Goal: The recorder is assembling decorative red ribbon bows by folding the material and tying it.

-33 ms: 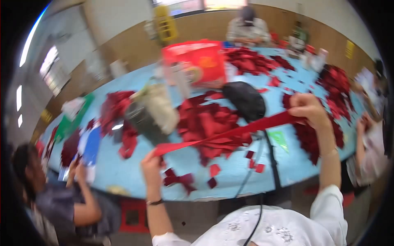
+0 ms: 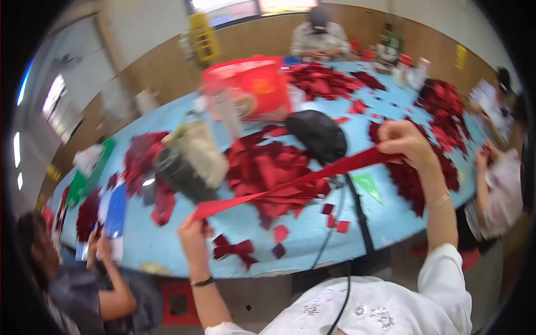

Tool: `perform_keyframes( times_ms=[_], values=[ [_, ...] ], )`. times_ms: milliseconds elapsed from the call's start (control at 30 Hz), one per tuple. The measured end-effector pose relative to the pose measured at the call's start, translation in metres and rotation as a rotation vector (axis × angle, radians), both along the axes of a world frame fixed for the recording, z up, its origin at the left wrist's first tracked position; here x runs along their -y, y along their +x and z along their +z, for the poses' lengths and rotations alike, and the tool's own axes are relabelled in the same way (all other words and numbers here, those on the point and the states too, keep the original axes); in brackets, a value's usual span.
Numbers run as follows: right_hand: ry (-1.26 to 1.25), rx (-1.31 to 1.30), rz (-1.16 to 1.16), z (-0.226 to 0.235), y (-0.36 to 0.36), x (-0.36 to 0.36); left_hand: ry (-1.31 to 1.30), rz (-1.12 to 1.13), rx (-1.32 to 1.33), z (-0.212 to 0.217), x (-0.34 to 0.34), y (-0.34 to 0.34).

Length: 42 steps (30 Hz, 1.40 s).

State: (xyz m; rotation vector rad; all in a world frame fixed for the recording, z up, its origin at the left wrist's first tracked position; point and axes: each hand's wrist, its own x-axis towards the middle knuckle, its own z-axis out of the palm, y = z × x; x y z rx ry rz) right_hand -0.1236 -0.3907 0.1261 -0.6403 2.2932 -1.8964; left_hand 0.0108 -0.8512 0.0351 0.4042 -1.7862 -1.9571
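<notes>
A long red ribbon [image 2: 301, 180] is stretched slantwise above the table between my two hands. My left hand [image 2: 194, 230] pinches its lower end near the table's front edge. Higher up on the right, my right hand [image 2: 406, 144] grips the other end with curled fingers. Beneath the ribbon lies a heap of red ribbon pieces [image 2: 273, 167]. A dark red bow [image 2: 235, 250] rests on the table close to my left hand. Small red squares [image 2: 343, 226] are scattered to the right of it.
The blue table [image 2: 312, 254] also carries a red bag [image 2: 248, 89], a black pouch [image 2: 317, 137], a dark cylindrical container with a pale cloth [image 2: 192, 162] and a green triangular piece [image 2: 368, 187]. More red heaps [image 2: 444, 114] lie around. Co-workers [image 2: 84, 279] sit at both sides and the far end.
The whole view has shifted slightly, so the table and things appear a little further left. Both hands keep hold of the stretched ribbon.
</notes>
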Motion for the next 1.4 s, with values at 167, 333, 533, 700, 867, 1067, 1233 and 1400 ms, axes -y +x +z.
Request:
perform_keyframes(
  times_ms=[167,333,533,700,867,1067,1233,1400],
  values=[
    [-0.092,0.14,-0.056,-0.002,0.004,-0.065,0.08,-0.093,-0.107,-0.007,-0.041,-0.028],
    [-0.144,0.078,-0.144,-0.003,0.029,-0.129,0.177,-0.16,-0.19,-0.002,-0.098,-0.04],
    [-0.226,0.065,-0.252,0.0,0.063,-0.221,0.15,-0.235,-0.204,0.007,-0.186,-0.049],
    [-0.423,0.028,-0.229,-0.004,0.094,-0.286,0.069,-0.453,-0.169,0.007,-0.255,-0.07],
    [-0.471,-0.05,-0.211,-0.001,0.118,-0.308,-0.019,-0.775,-0.109,0.029,-0.34,-0.061],
    [-0.592,-0.058,-0.123,0.008,0.131,-0.297,-0.269,-1.422,0.041,0.022,-0.432,-0.025],
    [-0.671,0.067,-0.065,0.001,0.136,-0.276,-0.713,-1.82,-0.058,0.011,-0.46,0.0],
    [-0.582,0.108,-0.048,-0.011,0.145,-0.26,-0.758,-1.517,-0.481,0.028,-0.456,-0.013]
  ],
)
